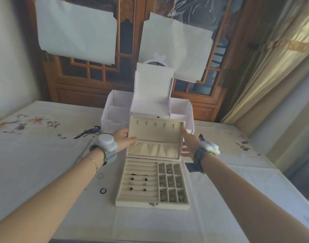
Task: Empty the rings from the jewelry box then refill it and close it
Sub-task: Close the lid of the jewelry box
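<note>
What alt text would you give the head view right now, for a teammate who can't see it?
Both hands hold the raised lid of an open beige jewelry box on a bird-patterned tablecloth, left hand on its left edge, right hand on its right. Rings sit in the box's slots; a black ring and a clear ring lie on the cloth left of it.

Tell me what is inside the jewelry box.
In the jewelry box: dark and pale rings sit in the slotted rows; more rings lie in the square cells. The lid pocket's contents are hidden.
</note>
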Motion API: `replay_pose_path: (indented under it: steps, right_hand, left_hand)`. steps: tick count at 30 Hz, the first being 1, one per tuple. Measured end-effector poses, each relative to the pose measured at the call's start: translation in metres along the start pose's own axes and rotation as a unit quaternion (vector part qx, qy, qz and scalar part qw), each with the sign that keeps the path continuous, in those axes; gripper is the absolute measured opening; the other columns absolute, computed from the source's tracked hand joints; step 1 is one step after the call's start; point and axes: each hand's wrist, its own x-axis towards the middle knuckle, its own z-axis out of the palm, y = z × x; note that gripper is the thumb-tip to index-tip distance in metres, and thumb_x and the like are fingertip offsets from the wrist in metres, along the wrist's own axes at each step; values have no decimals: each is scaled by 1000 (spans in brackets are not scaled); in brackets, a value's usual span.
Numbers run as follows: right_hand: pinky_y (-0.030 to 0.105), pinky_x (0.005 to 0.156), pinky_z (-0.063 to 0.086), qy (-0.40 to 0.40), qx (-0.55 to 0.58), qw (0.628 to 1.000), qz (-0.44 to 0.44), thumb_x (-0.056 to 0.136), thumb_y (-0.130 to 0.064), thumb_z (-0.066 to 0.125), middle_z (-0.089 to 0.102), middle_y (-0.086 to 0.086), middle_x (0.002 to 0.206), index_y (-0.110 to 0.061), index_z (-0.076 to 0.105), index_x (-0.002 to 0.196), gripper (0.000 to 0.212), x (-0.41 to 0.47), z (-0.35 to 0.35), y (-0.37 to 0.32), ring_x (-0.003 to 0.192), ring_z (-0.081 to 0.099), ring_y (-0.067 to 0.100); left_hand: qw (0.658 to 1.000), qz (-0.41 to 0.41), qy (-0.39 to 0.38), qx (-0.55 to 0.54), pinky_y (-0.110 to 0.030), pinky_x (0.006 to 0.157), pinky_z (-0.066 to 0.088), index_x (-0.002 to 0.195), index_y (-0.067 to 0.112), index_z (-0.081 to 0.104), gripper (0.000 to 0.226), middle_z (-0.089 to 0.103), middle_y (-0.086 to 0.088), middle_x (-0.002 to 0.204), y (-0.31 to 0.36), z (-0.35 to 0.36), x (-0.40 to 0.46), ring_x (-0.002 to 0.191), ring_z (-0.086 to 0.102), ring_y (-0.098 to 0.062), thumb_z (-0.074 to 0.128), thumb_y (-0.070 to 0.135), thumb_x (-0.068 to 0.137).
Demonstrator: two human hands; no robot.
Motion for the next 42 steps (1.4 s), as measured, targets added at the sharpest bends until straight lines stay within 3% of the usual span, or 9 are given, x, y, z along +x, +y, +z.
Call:
replay_pose_path:
  steps: [4, 7, 11, 16, 19, 21, 26, 29, 42]
  right_hand:
    - [41, 90, 54, 8, 97, 995, 3, 87, -70, 32, 65, 11, 113, -12, 59, 115, 70, -14, -4, -6, 106, 61, 31]
    - [43, 93, 53, 7, 88, 996, -4, 77, -80, 32, 66, 10, 113, -13, 56, 125, 86, -24, -6, -11, 103, 64, 31]
    - [49, 100, 47, 13, 89, 996, 2, 82, -75, 34, 53, 22, 133, -3, 44, 133, 89, -43, -7, -19, 121, 54, 39]
    - [46, 99, 48, 10, 99, 995, -6, 73, -85, 33, 55, 19, 132, -6, 45, 134, 100, -64, -12, -14, 120, 55, 39]
    - [41, 90, 50, -5, 64, 998, -12, 39, -102, 31, 61, 8, 124, -20, 51, 129, 123, -58, -18, 0, 104, 63, 31]
    - [39, 88, 48, -16, 82, 997, -8, 57, -89, 39, 56, 7, 127, -14, 47, 132, 105, -67, -17, 6, 111, 57, 31]
    - [41, 103, 40, -26, 107, 994, 6, 97, -31, 47, 51, 16, 126, -13, 55, 103, 21, -97, -8, 25, 119, 49, 30]
    - [43, 95, 45, -3, 138, 990, 0, 96, -25, 52, 50, 15, 119, 4, 48, 127, 42, -98, 3, 40, 112, 51, 33]
    - [39, 81, 45, -38, 29, 998, -28, 95, -4, 47, 54, 14, 93, 12, 52, 122, 32, -112, 16, 78, 83, 52, 26]
  left_hand:
    - [999, 27, 7, 21, -31, 97, 44, 119, 12, 56, 31, 64, -2, 110, 13, -6, -11, 105, 61, -22, 60, 20, 89]
    - [998, 33, 15, 55, -39, 98, 45, 105, 12, 59, 24, 66, -7, 103, 16, -10, -15, 97, 63, -25, 59, 29, 88]
    - [992, 42, 53, 110, -30, 59, 31, 75, 13, 44, 32, 42, -4, 66, 23, -10, -29, 63, 42, -19, 50, 40, 93]
    - [996, 4, 72, 52, -33, 68, 30, 62, 4, 29, 61, 32, -3, 58, 29, -7, -50, 54, 36, -23, 40, 56, 92]
    - [997, -19, 47, 58, -39, 103, 42, 117, 0, 54, 77, 61, -11, 101, 27, -6, -57, 103, 58, -35, 29, 67, 89]
    - [996, -43, 35, 68, -40, 110, 36, 135, 10, 47, 97, 57, -10, 130, 24, -5, -65, 123, 52, -29, 23, 81, 73]
    - [983, -74, 64, 157, -33, 87, 40, 127, 1, 53, 67, 58, -17, 100, 16, 13, -84, 106, 58, -36, 27, 55, 96]
    - [982, -86, 43, 164, -36, 109, 35, 138, 0, 40, 61, 47, -17, 140, 4, 25, -91, 129, 45, -34, 34, 46, 98]
    - [960, -59, -12, 273, -37, 106, 38, 135, 2, 40, 52, 36, -19, 143, -22, 58, -120, 126, 44, -34, 46, 36, 95]
